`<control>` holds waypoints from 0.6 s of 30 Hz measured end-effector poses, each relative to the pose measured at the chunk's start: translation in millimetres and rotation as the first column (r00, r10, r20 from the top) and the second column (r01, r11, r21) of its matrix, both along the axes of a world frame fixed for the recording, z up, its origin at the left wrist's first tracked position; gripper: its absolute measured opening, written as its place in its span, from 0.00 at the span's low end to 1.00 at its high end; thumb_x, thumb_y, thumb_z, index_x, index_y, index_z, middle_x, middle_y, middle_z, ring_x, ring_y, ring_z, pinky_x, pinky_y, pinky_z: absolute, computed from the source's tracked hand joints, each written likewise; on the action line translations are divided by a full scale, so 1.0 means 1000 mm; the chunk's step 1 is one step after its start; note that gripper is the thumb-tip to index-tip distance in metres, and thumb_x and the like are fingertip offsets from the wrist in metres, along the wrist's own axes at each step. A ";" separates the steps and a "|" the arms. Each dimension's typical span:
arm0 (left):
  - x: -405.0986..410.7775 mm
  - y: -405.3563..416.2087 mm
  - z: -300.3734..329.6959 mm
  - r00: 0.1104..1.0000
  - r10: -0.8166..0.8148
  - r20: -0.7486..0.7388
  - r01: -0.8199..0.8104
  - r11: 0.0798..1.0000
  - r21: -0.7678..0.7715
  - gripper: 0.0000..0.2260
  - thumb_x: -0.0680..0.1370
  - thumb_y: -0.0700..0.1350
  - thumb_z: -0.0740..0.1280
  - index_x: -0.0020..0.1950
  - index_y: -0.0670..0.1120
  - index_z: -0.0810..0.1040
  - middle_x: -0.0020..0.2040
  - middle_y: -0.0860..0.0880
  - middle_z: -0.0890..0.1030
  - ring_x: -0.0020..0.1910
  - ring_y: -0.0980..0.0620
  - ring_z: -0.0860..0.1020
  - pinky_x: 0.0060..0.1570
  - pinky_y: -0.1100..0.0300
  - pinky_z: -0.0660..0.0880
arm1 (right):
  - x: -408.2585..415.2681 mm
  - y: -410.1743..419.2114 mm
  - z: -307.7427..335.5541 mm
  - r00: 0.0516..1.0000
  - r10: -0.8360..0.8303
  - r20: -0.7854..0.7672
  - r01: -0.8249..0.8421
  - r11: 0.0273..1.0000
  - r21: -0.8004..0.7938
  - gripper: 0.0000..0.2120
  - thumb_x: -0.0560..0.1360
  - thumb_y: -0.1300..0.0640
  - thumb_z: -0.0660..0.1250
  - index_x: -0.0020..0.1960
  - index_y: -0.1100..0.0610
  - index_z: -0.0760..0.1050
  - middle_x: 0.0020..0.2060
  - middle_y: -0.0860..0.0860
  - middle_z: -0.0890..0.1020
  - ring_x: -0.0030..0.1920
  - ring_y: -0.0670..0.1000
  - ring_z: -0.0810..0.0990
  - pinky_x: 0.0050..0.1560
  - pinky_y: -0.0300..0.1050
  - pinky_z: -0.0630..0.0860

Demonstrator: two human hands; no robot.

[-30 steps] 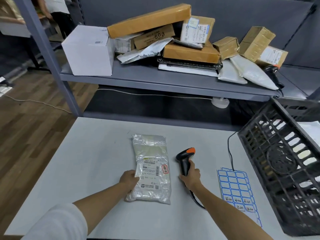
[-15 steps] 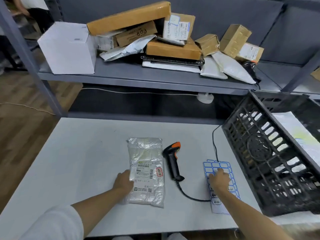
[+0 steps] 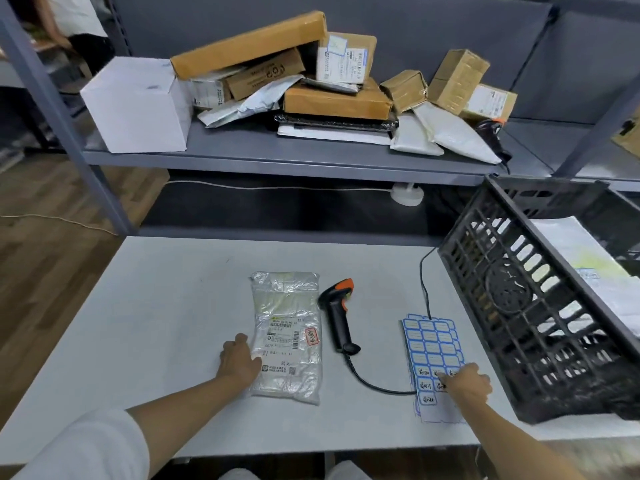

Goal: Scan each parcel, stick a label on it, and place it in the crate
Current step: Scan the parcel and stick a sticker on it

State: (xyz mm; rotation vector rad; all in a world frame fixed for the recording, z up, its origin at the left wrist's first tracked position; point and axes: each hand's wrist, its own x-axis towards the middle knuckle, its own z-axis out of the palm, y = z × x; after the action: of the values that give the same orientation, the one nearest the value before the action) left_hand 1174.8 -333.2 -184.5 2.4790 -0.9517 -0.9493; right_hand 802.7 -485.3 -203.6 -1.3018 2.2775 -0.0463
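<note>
Two hands engaged: your right hand fingers picking at label sheet; left hand flat, steadying parcel, long axis running away from you, scanner between.

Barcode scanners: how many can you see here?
2. One scanner lies on the table between the clear parcel and the label sheet. A second scanner sits at the shelf's right end, partly hidden. The parcel pile could hide more.
</note>
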 end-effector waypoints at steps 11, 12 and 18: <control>-0.004 0.022 0.006 0.999 0.046 -0.004 -0.046 0.999 0.014 0.26 0.77 0.43 0.64 0.72 0.42 0.60 0.66 0.38 0.65 0.66 0.40 0.69 0.63 0.54 0.68 | -0.023 0.004 0.011 0.982 -0.105 0.156 0.126 0.984 -0.128 0.21 0.71 0.64 0.73 0.61 0.70 0.72 0.59 0.70 0.73 0.58 0.67 0.73 0.55 0.58 0.73; -0.006 0.023 0.007 0.999 0.048 -0.011 -0.048 0.999 0.012 0.26 0.77 0.43 0.64 0.72 0.42 0.60 0.66 0.38 0.65 0.66 0.40 0.69 0.63 0.54 0.68 | -0.024 0.004 0.012 0.978 -0.103 0.184 0.129 0.982 -0.138 0.20 0.71 0.64 0.73 0.60 0.69 0.73 0.58 0.69 0.74 0.58 0.66 0.73 0.53 0.56 0.74; -0.014 0.027 0.009 0.999 0.034 -0.036 -0.034 0.999 -0.004 0.26 0.77 0.43 0.66 0.72 0.41 0.60 0.66 0.37 0.65 0.65 0.40 0.70 0.65 0.55 0.68 | -0.037 -0.001 0.018 0.926 -0.008 0.376 0.041 0.996 -0.081 0.16 0.68 0.64 0.76 0.52 0.70 0.78 0.46 0.64 0.83 0.50 0.63 0.82 0.55 0.56 0.77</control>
State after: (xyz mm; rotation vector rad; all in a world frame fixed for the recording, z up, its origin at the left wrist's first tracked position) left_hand 1160.5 -305.9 -175.9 2.4575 -0.8971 -0.9761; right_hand 765.7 -486.6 -186.0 -1.1885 1.9796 -0.3777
